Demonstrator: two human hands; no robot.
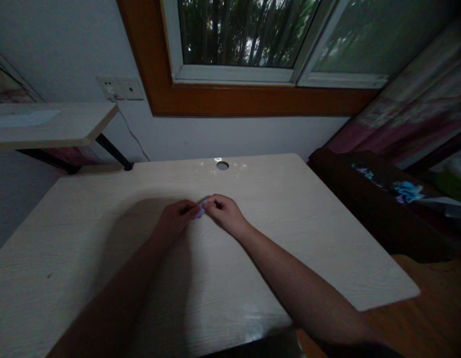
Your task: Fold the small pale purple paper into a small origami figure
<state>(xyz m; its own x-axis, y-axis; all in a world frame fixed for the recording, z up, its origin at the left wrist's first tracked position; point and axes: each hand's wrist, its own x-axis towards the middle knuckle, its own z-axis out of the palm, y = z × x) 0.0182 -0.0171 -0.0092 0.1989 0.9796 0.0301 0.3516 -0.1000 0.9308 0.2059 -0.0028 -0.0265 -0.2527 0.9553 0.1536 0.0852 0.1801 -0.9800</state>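
Note:
Between my two hands is a small flat lavender piece (200,212), which looks like folded paper. My left hand (176,217) pinches its left end with thumb and forefinger. From the other side, my right hand (223,209) has its fingertips closed on the right end. The piece is held low over the pale wooden table (282,199), slanting up to the right. Much of it is covered by my fingers, so its full shape is hidden.
A round cable hole (222,165) lies near the table's back edge. At the left stands a raised shelf (66,129) on black legs. Behind it are wall sockets (120,88) with a white cable. A dark object (260,346) sits at the front edge.

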